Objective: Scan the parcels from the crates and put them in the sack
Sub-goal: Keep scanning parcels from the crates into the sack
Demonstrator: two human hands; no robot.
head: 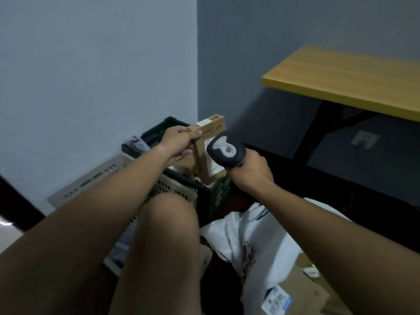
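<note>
The counter (354, 76) runs out of view at the right edge; only its yellow wooden top and part of a black leg show. The white sack (254, 237) lies low on the right, its mouth partly covered by the person's right forearm. Inside it, a brown carton (302, 292) with a blue-edged label is cut off by the bottom edge. The beige crate (97, 178) sits at the left, largely hidden behind the left forearm and a bare knee (168, 214); its contents cannot be made out. The black crate (202, 192) stands just beyond it, against the wall corner, with only rim and one wall visible.

The parcel (210, 130), a flat brown box, is held upright above the black crate. The left hand (179, 142) has its grip clenched on the parcel's upper left edge, thumb on the face. The right hand (250, 169) has its grip wrapped round the handle of the scanner (226, 150), whose head covers part of the parcel's white label. The label print is too blurred to read.
</note>
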